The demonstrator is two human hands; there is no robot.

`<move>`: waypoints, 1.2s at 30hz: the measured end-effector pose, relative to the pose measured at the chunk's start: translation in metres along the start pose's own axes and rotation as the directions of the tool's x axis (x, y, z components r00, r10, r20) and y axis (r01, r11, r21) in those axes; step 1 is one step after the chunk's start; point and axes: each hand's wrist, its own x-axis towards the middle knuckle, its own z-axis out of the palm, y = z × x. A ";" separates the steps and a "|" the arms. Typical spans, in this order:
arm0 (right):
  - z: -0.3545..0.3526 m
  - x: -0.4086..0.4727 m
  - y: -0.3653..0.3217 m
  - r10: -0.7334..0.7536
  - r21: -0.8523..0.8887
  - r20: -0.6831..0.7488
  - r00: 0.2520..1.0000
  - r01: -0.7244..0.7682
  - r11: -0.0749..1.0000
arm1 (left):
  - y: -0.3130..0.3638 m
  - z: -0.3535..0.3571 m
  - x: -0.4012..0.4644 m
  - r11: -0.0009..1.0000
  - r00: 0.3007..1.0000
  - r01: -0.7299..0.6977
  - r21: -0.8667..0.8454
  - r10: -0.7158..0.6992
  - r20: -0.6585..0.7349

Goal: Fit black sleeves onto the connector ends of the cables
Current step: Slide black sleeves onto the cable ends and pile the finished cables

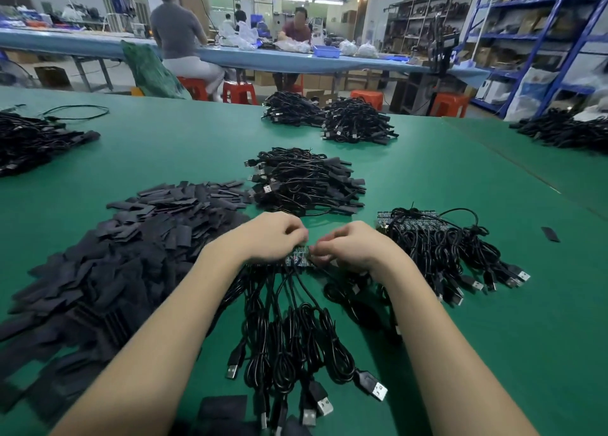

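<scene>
Under curled left hand (274,236), right hand (353,246), blurred connector ends (297,258)

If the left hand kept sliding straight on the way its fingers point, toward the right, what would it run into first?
Most likely the right hand. The left hand has its fingers curled at the small circuit board between them, fingertips nearly meeting the right hand's. Depth is unclear, but hardly any gap shows between them.

Your green table (427,179) bears a sleeve pile (108,264), cable heaps (306,182), one stray sleeve (550,234).
</scene>
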 end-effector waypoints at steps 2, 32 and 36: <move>0.000 0.000 0.001 0.006 0.122 0.021 1.000 -0.009 0.992 | -0.004 -0.004 -0.005 0.999 0.998 0.013 -0.040 -0.011 0.055; -0.026 0.003 0.012 -0.003 0.522 -0.082 0.997 0.045 0.852 | -0.014 -0.007 -0.010 0.948 0.999 -0.038 -0.315 0.048 0.023; -0.027 0.002 0.006 -0.007 0.523 -0.218 0.976 0.123 0.844 | 0.015 0.011 -0.006 0.738 0.979 -0.059 -0.672 -0.089 -0.184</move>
